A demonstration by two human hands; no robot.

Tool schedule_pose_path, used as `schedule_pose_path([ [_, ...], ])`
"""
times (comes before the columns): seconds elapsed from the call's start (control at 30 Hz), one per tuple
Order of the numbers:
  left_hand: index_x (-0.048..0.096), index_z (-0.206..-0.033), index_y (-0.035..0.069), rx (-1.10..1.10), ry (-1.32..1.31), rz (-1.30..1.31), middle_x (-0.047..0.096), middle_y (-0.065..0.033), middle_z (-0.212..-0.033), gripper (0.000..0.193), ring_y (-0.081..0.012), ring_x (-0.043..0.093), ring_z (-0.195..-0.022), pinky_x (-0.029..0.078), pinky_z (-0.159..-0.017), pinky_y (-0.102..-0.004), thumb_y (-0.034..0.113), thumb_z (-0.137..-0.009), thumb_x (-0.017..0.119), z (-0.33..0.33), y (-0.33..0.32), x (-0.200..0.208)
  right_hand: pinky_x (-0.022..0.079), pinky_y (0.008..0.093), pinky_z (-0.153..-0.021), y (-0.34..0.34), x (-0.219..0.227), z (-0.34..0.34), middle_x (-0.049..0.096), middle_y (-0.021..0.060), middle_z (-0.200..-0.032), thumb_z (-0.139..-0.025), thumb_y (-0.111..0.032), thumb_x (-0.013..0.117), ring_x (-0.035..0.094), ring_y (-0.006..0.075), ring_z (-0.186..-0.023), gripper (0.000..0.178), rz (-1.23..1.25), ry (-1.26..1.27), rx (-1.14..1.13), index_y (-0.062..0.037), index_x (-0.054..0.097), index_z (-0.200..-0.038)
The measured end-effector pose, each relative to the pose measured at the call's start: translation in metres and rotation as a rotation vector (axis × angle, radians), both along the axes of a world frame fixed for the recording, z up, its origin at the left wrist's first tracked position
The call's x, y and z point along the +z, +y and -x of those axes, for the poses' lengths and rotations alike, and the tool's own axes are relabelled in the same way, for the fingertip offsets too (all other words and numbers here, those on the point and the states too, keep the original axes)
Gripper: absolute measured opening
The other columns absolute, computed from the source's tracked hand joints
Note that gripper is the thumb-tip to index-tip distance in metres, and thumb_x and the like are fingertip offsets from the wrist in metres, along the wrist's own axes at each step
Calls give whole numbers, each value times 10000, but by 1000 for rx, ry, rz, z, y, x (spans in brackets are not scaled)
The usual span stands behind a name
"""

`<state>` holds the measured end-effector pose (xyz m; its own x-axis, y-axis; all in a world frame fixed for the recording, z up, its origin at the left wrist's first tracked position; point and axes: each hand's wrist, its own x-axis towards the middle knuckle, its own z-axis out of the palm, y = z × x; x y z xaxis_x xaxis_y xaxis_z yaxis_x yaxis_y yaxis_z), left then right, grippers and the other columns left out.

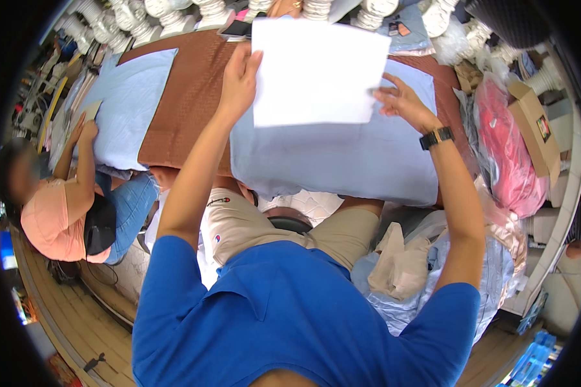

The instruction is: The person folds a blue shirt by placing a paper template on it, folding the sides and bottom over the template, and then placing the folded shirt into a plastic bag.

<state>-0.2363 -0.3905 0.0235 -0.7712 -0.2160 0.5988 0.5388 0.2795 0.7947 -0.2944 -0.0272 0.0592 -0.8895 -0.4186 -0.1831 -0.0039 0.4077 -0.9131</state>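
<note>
A blank white sheet of paper (319, 71) is raised above the table. My left hand (239, 80) is closed on its left edge, with the thumb along the side. At the sheet's opposite edge is my right hand (403, 103), its fingers spread and the fingertips right at the edge; a firm grip cannot be made out. A dark watch (436, 138) sits on my right wrist. Below the sheet, a light blue folded cloth (329, 164) lies flat on the brown table cover (190, 109). The sheet hides part of this cloth.
On the left, a seated person (77, 206) rests both hands on another light blue cloth (126, 106). White balusters (164, 16) line the far edge. To the right are a pink plastic-wrapped bundle (507, 142), a cardboard box (537, 135) and a beige cloth (400, 264).
</note>
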Motion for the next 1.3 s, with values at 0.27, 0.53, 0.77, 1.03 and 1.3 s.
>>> schedule_pose_path([
  [0.27,709,-1088,32,-181,-114,-89,663,-30,-1071,234,-132,632,-998,487,-914,-275,15,-964,511,-3,-62,59,512,352,-982,-72,-17,20,634,167,-1198,-995,-73,469,629,255,-1085,317,1100,-129,-158,16,512,-1297],
  [0.53,664,-1175,38,-140,-662,39,687,-86,-1086,262,-160,633,-962,498,-854,-286,47,-944,542,-14,-90,-103,502,322,-935,-127,-134,9,560,121,-1262,-806,95,594,594,221,-1110,469,321,363,-304,-68,578,-1246],
  [0.77,659,-1188,60,40,-638,238,689,-190,-1145,393,-255,686,-966,547,-852,-356,-45,-809,673,-9,-85,-111,432,414,-1024,-145,-168,9,554,150,-1258,-788,102,560,518,341,-1192,376,-105,667,-318,-68,702,-1091],
  [1.03,671,-1171,21,22,-563,274,701,-169,-1120,383,-210,692,-873,564,-793,-331,-19,-794,724,9,-108,-126,395,450,-1017,-162,-187,4,532,156,-1316,-830,78,559,465,359,-1186,337,-252,775,-400,-78,727,-1076],
  [1.3,665,-1177,-31,-86,-654,255,695,-169,-1134,418,-197,703,-865,564,-778,-317,-52,-764,727,6,-117,-120,324,480,-1054,-173,-183,2,536,160,-1338,-854,8,580,442,372,-1215,318,-482,797,-417,-87,720,-1123],
])
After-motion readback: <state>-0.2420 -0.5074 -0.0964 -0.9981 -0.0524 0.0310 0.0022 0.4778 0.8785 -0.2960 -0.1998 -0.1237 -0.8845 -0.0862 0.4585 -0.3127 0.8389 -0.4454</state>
